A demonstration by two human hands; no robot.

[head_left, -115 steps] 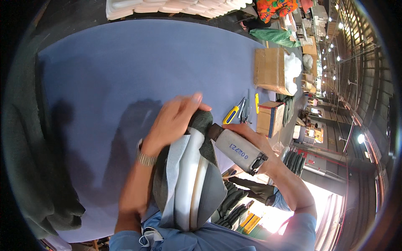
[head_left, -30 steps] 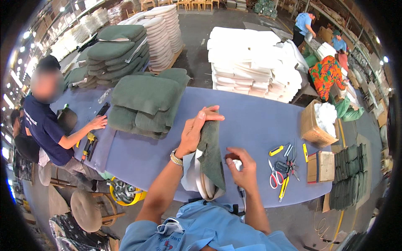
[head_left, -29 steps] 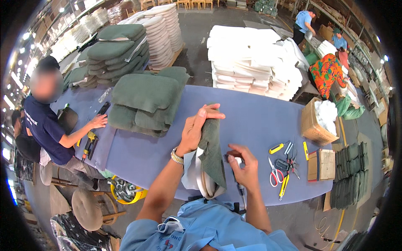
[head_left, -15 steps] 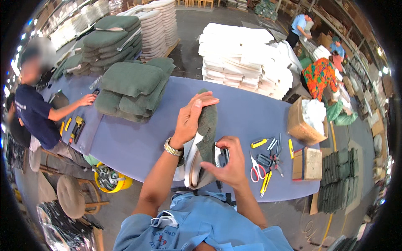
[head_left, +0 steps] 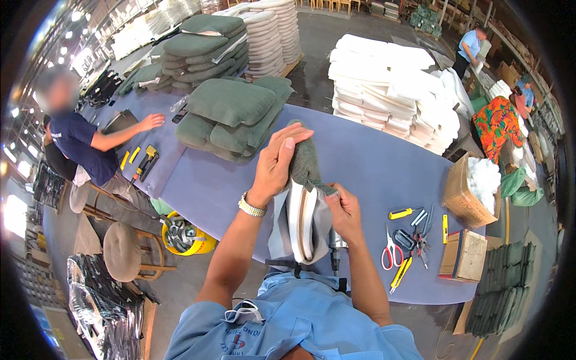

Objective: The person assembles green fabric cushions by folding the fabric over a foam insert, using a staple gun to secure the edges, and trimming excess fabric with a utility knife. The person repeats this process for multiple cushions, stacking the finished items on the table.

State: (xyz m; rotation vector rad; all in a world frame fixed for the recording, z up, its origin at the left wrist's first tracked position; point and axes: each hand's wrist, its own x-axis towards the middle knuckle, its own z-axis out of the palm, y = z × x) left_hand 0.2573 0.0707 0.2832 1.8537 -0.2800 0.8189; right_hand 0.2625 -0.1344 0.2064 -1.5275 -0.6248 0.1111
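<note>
In front of me a seat cushion [head_left: 305, 157] stands on edge. Dark green fabric covers its far part, while layered white padding [head_left: 294, 217] with a brown strip shows nearer to me. My left hand [head_left: 277, 165], with a metal watch at the wrist, grips the green far end, fingers over its top. My right hand [head_left: 346, 210] pinches the edge of the green fabric, drawn out to the right. Grey cloth hangs on both sides of the padding. Beside it, below my right hand, is a partly hidden metal tool [head_left: 336, 251].
Green cushions [head_left: 231, 108] are piled at the back left, white pads [head_left: 384, 90] beyond the table. Scissors [head_left: 392, 249], cutters and pliers lie right, near a carton of white stuffing [head_left: 459, 189]. A co-worker [head_left: 81, 135] reaches over the table [head_left: 210, 198] at left; a yellow bucket [head_left: 201, 245] stands below.
My right hand has gone from beside the cushion, fingers apart, to pinching the green fabric and pulling it right, exposing more white padding. The co-worker's hand has left the dark object on the table.
</note>
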